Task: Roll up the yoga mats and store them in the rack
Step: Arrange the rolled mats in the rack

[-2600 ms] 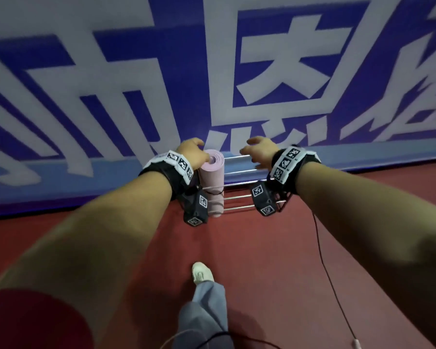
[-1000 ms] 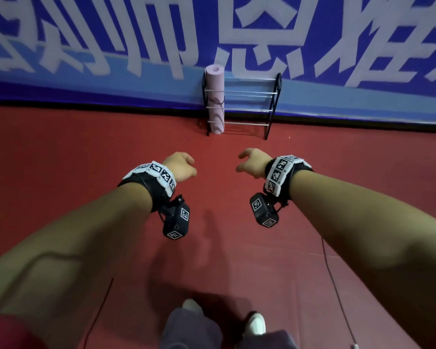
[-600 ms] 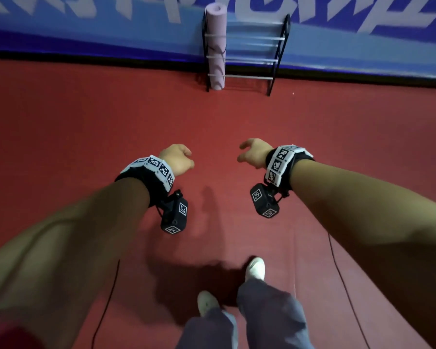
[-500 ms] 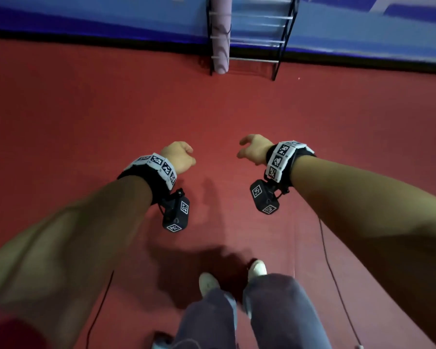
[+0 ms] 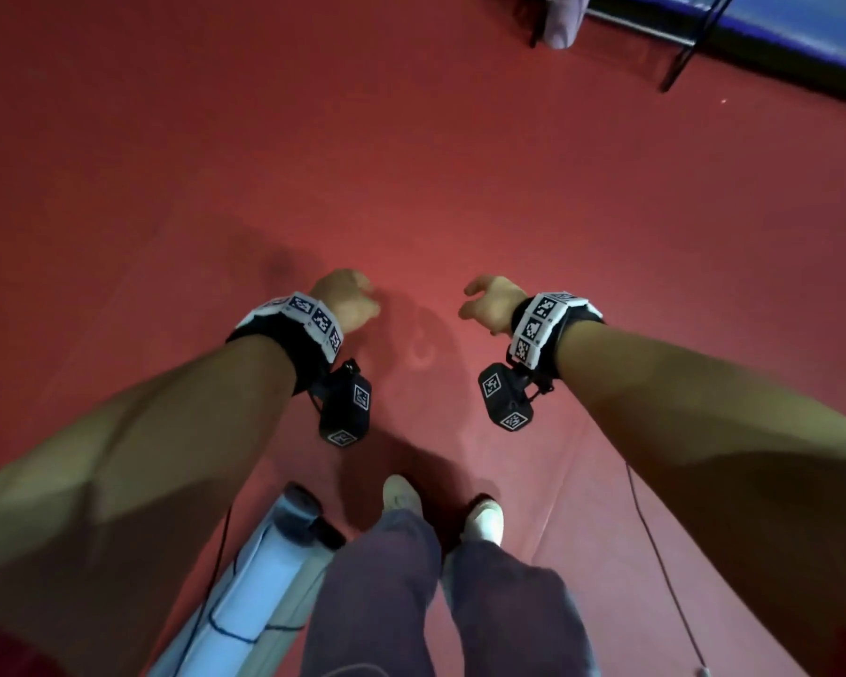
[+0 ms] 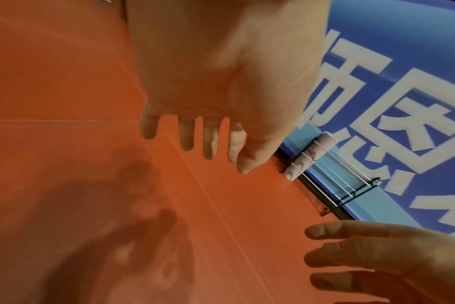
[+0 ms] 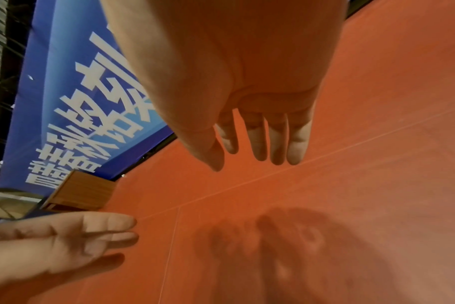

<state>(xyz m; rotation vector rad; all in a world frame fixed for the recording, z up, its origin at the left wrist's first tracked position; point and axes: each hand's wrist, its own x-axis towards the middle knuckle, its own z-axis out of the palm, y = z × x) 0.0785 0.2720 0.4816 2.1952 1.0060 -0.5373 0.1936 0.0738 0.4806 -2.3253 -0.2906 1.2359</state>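
Both grips empty; pink mat (image 6: 309, 157) upright in rack (image 6: 351, 185).

Red floor (image 5: 411, 163) with thin seam lines, arm and hand shadows on it. Black wire rack (image 6: 333, 181) stands on it against the blue banner wall (pale pink rolled mat (image 6: 309, 156) upright at its left end). Light blue rolled mat (image 5: 250, 593) lies on floor beside person's white shoes (image 5: 482, 522). Thin cable (image 5: 665, 569) trails at right. Wooden box (image 7: 78, 192) by wall.
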